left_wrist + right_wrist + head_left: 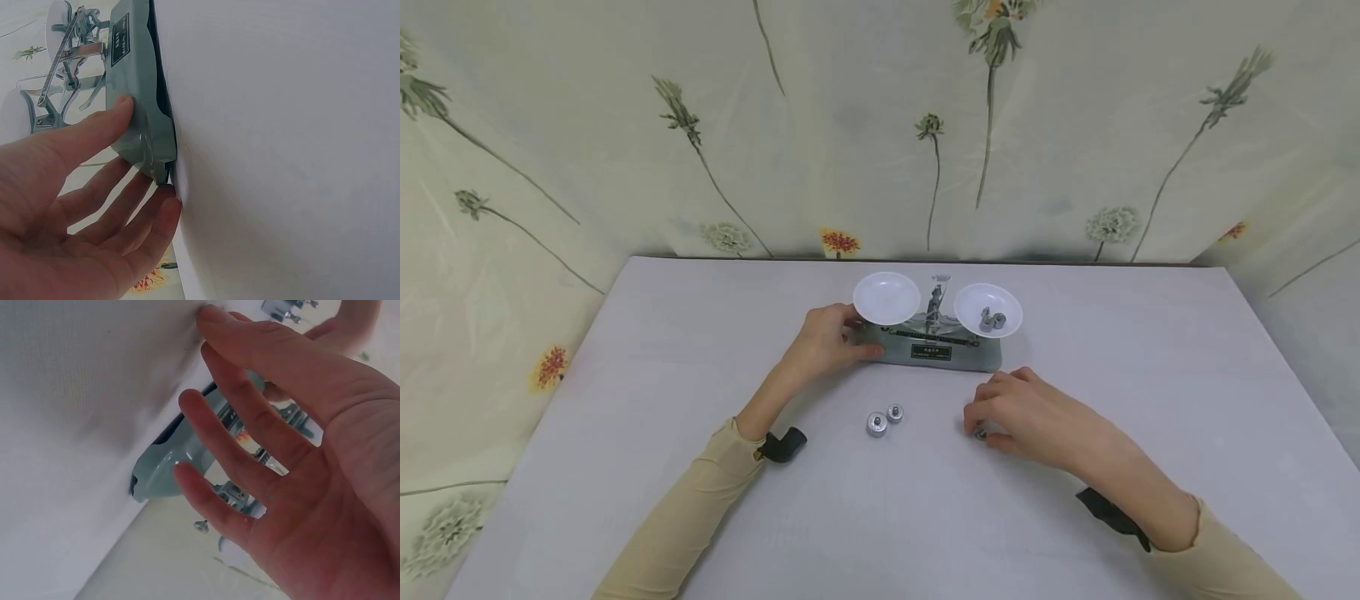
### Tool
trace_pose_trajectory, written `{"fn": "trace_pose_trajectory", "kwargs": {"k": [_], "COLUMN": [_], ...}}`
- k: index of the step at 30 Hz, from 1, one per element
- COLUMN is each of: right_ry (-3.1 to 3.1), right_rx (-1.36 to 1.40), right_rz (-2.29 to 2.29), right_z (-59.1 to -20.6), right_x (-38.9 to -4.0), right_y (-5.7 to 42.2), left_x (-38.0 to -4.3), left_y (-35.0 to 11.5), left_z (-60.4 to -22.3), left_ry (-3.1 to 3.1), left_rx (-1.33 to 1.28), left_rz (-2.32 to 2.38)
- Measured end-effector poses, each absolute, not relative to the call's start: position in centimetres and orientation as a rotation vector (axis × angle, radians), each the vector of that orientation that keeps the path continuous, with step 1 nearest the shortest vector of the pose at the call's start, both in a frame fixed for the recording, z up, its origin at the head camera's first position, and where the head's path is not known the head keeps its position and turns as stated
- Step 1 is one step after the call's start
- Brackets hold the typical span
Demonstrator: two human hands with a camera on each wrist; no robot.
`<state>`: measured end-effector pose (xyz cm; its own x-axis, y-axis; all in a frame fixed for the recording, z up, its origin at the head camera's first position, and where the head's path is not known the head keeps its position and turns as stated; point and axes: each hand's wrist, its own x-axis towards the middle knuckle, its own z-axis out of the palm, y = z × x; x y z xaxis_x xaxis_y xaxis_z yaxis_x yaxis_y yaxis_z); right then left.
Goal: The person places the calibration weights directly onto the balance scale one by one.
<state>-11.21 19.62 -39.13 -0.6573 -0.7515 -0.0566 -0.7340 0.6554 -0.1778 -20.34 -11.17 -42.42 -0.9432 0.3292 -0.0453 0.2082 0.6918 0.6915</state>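
A green balance scale (962, 357) with two white pans stands on the table. My left hand (831, 340) grips the left end of its base, thumb on the front face (125, 115) and fingers around the end. To the right and nearer me, my right hand (1030, 417) pinches a small metal weight (980, 434) between thumb and index finger, low over the tabletop. Its other fingers (194, 403) spread loosely, and the weight is mostly hidden by the fingertips. Two small metal weights sit in the right pan (988, 293); the left pan (886, 298) holds nothing.
In front of the scale, a larger metal weight (877, 425) and a smaller one (895, 412) stand close together between my hands. The white tabletop (700, 317) ends at a back edge before a flower-patterned cloth (850, 150).
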Motion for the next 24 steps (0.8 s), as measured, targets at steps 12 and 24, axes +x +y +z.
{"fn": "trace_pose_trajectory", "kwargs": {"k": [12,24], "right_ry": [2.771,2.786], "right_rx": [-1.278,-1.280], "right_rz": [-0.193,-0.175], "right_z": [-39.38,-39.35], "right_x": [-11.12,-11.07], "right_y": [19.66,19.48], "left_x": [-20.29,-20.33], "left_y": [-11.22,-11.16], "left_z": [-42.38,-42.34], "left_ry": [2.732,2.728], "left_rx": [0.443,0.443], "left_rz": [1.096,1.102]}}
